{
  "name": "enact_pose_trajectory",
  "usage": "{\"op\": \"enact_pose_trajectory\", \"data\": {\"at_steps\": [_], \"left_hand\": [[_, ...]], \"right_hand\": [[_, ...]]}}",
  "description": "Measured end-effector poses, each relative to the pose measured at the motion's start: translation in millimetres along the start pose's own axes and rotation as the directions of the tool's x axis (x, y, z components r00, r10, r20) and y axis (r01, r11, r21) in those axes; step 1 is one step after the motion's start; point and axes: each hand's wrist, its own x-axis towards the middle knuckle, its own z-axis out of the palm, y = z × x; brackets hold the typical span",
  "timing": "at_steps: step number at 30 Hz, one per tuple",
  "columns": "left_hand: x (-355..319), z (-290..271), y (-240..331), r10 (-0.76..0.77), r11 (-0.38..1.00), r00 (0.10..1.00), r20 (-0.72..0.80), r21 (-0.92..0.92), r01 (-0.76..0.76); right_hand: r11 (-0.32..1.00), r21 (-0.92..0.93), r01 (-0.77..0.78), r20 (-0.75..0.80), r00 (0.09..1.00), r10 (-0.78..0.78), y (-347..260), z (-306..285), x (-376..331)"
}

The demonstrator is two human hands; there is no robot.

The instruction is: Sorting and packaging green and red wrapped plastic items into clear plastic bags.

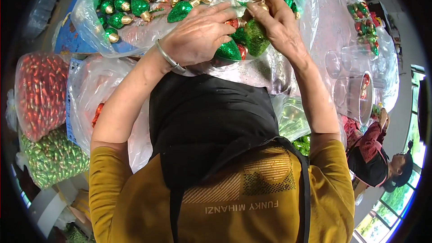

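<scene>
My right hand (282,29) pinches a light green glittery bulb ornament (257,38) near its gold cap, and the bulb hangs below the fingers. Beside it, my left hand (198,33), with a metal bangle at the wrist, has its fingers curled around a red bulb ornament (232,23) with a gold screw-like cap. Under the left fingers shows a darker green glittery ornament (228,51), with a bit of red next to it. The left palm hides part of this group. Many green glittery bulbs (139,5) with gold caps lie in an opened clear plastic bag (88,15) beyond my hands.
At left stand a bag of red ornaments (41,94) and a bag of green ones (54,157). Clear plastic containers (353,94) sit on the table's right, with red and green ornament clusters (365,27) farther back. Another person (375,157) works at the right.
</scene>
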Motion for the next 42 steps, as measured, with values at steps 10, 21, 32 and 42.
{"op": "enact_pose_trajectory", "data": {"at_steps": [10, 21, 32, 42], "left_hand": [[-8, 7, 6, 0.002, 0.995, 0.997, 0.073, -0.098, 0.005], [-3, -18, -26, 0.010, 0.978, 1.000, -0.001, -0.207, -0.010], [-8, 15, 7, -0.028, 0.936, 0.999, 0.020, -0.351, 0.034], [1, 15, -1, -0.036, 0.923, 0.998, 0.049, -0.381, 0.052]], "right_hand": [[0.379, -0.398, 0.835, 0.497, 0.544, -0.676, -10, -10, -22], [0.848, -0.331, 0.415, 0.648, 0.753, -0.116, -27, -4, -10], [0.850, -0.203, 0.487, 0.870, 0.487, -0.072, -38, -15, -6], [0.863, -0.251, 0.439, 0.910, 0.410, 0.057, -51, -13, 0]]}}
